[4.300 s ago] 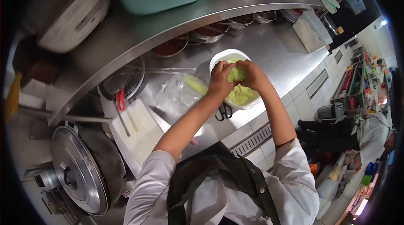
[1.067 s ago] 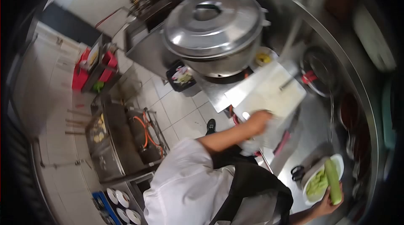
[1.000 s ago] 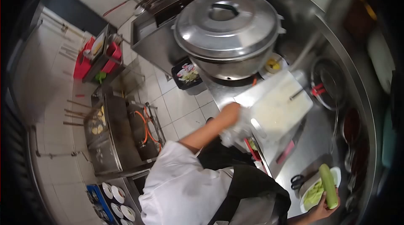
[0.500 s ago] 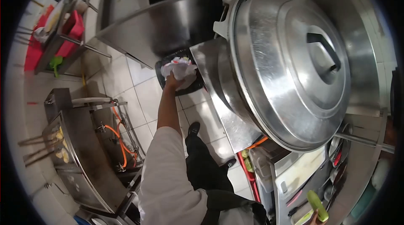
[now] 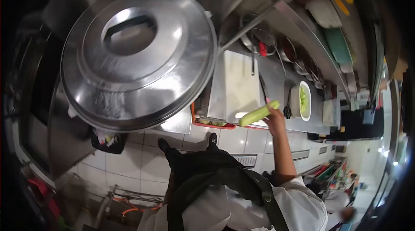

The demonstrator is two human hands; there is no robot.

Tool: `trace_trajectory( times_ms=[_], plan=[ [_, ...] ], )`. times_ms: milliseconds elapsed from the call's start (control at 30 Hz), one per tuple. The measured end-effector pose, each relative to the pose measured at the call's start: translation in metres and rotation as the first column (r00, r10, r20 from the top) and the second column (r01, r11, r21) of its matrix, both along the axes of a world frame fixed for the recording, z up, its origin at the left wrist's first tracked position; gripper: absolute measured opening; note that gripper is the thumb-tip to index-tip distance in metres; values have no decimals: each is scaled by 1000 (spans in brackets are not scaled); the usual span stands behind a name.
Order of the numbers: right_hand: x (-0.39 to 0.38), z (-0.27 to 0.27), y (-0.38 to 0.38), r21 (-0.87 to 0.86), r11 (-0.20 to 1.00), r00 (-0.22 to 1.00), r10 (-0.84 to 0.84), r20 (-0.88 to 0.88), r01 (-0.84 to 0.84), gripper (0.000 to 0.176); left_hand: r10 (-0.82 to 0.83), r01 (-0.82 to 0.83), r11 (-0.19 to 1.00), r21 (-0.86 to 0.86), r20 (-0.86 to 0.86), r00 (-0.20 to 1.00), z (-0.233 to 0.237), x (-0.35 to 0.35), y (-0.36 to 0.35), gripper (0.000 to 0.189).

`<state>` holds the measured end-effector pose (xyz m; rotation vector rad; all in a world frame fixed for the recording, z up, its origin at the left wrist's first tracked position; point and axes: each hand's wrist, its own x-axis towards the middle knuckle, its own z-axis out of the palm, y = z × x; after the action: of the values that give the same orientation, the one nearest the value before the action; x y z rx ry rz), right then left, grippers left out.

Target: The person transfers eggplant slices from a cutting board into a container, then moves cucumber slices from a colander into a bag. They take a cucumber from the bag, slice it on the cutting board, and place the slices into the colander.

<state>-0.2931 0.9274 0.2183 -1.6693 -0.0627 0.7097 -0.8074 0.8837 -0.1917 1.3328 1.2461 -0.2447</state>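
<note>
My right hand (image 5: 273, 117) grips a pale green, peeled-looking cucumber (image 5: 258, 114) near one end. The other end points left, past the near edge of a white cutting board (image 5: 240, 86). A knife (image 5: 263, 87) lies along the board's right side. Further right on the steel counter stands a white oval tub (image 5: 305, 101) with cut green pieces (image 5: 303, 98) inside. My left hand is out of sight. At the left, a black-lined bin (image 5: 108, 143) with whitish waste stands on the floor, partly under the large pot.
A huge lidded pot (image 5: 147, 58) takes up the left side. Ladles and strainers (image 5: 287, 49) lie along the back of the counter, under a shelf (image 5: 311, 32). A red crate (image 5: 212, 123) sits below the counter edge. Another person (image 5: 335, 200) is at the lower right.
My view has swung right toward the counter. My left hand, earlier holding crumpled white material over the bin, has left the view. My right hand with the cucumber now shows in full.
</note>
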Motion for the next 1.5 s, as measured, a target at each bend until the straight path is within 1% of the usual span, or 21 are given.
trace_trajectory(
  times_ms=[167, 200, 267, 333, 367, 400, 467, 500, 533, 633, 667, 700, 767, 800, 900, 933, 1033, 1067, 1167, 1233, 1500],
  plan=[
    [36, -51, 41, 14, 998, 993, 58, -103, -57, 32, -451, 412, 893, -182, -368, 813, 56, -56, -2, 54],
    [45, -56, 55, 71, 997, 989, 4, -145, 6, 52, -486, 469, 869, -156, -441, 754, 59, -56, 12, 54],
    [62, -65, 77, 44, 999, 992, 3, -124, 3, 53, -434, 541, 840, 44, -543, 718, 79, -30, 50, 55],
    [83, -73, 90, 57, 996, 988, 70, -139, -63, 53, -287, 415, 786, 459, -324, 901, 110, 27, 92, 43],
    [90, -80, 91, 81, 990, 980, 124, -158, -112, 51, -34, 98, 806, 584, -120, 992, 212, 110, 112, 29],
    [97, -83, 90, 103, 982, 970, 176, -168, -160, 50, -2, -41, 777, 628, 68, 998, 266, 176, 126, 21],
    [97, -75, 76, 88, 982, 945, 185, -269, -167, 51, -65, -178, 636, 751, 282, 957, 324, 288, 137, 22],
    [94, -68, 64, 74, 982, 930, 188, -316, -173, 51, -239, -146, 509, 848, 302, 923, 359, 342, 138, 28],
    [97, -59, 47, 24, 954, 885, 286, -368, -298, 51, -291, -83, 520, 850, 268, 918, 380, 388, 133, 34],
    [123, -35, -6, -95, 771, 722, 537, -436, -630, 49, -434, 48, 363, 930, 123, 892, 371, 481, 126, 50],
    [137, -55, -26, -267, 722, 752, 659, -16, -638, 48, -467, 108, 354, 929, 76, 881, 358, 490, 130, 50],
    [145, -60, -36, -429, 704, 590, 709, 387, -565, 48, -501, 170, 344, 923, 28, 865, 344, 498, 134, 50],
    [153, -51, -55, -542, 765, 393, 644, 657, -347, 53, -581, 275, 355, 894, -20, 814, 336, 500, 147, 49],
    [151, -56, -60, -518, 774, 516, 631, 579, -365, 51, -683, 350, 308, 885, -51, 729, 336, 495, 161, 48],
    [150, -67, -56, -604, 726, 430, 685, 589, -329, 52, -808, 450, 217, 866, -99, 581, 342, 480, 193, 47],
    [152, -78, -54, -597, 736, 509, 665, 546, -320, 51, -830, 472, 193, 860, -114, 546, 345, 477, 198, 47],
    [146, -68, -52, -460, 816, 734, 544, 406, -350, 44, -805, 352, 273, 896, 12, 593, 353, 476, 194, 50],
    [135, -52, -51, -475, 812, 764, 532, 364, -339, 33, -779, 297, 273, 915, 29, 626, 348, 478, 190, 53],
    [97, -31, -54, -389, 843, 812, 499, 303, -372, 25, -690, 217, 316, 924, 67, 721, 329, 483, 183, 50],
    [78, -38, -63, -392, 814, 733, 567, 375, -429, 19, -667, 197, 303, 933, 59, 743, 324, 485, 178, 49],
    [43, -28, -51, -698, 601, 713, 677, 184, -389, 14, -602, 126, 346, 930, 117, 790, 320, 492, 172, 48]
  ],
)
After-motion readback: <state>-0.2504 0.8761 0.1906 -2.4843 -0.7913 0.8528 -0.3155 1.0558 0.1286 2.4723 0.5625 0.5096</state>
